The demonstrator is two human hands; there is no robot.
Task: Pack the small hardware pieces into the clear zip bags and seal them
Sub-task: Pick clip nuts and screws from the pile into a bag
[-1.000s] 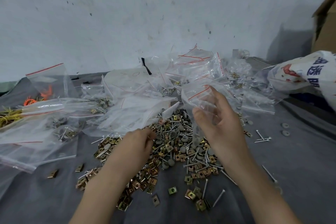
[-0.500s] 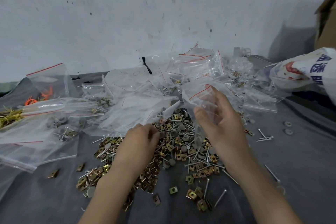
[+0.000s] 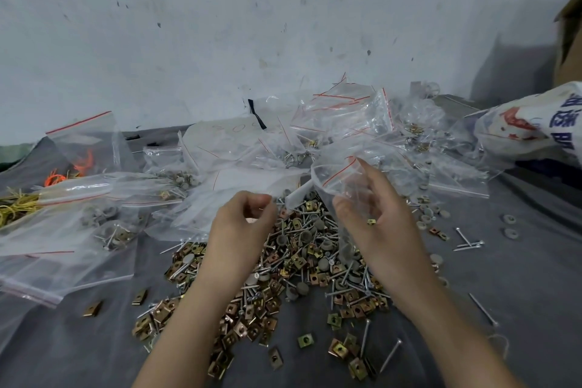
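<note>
Bag: the clear zip bag [image 3: 338,172] is up above the far edge of the pile, centre-right, thin crinkled film, glossy.
Which way it points: its red seal line slants, low on the left and rising to the right; the mouth is at the top, and the body drops toward the pile and blurs into the clutter behind.
Right hand: the right hand [image 3: 382,224] has that bag, thumb and fingers curled in and pinching the film near the mouth.
Palm: a small brass clip [image 3: 371,221] shows against it; in the bag or on bare skin, I cannot tell.
Left hand: the left hand [image 3: 242,224] is raised just left of the bag, fingers curled tight together; whether it holds anything, I cannot tell.
Pile: the hardware pile [image 3: 302,264] sprawls under both hands, with square brass clips, slim silver nails and dull grey round caps all tangled.
Far edge: a heap of zip bags [image 3: 343,116] crowds right up to the pocked white wall [image 3: 220,41], so it is tight back there.
Left: filled bags [image 3: 78,230] lie flat and overlapping; yellow ties [image 3: 15,208] sit at the very edge.
Right: loose nails [image 3: 467,241] are scattered, and a printed sack [image 3: 529,126] and a cardboard box [image 3: 570,41] close off the far corner.
Open room: the grey cloth [image 3: 519,293] lies soft and creased, bare at near left and near right.
</note>
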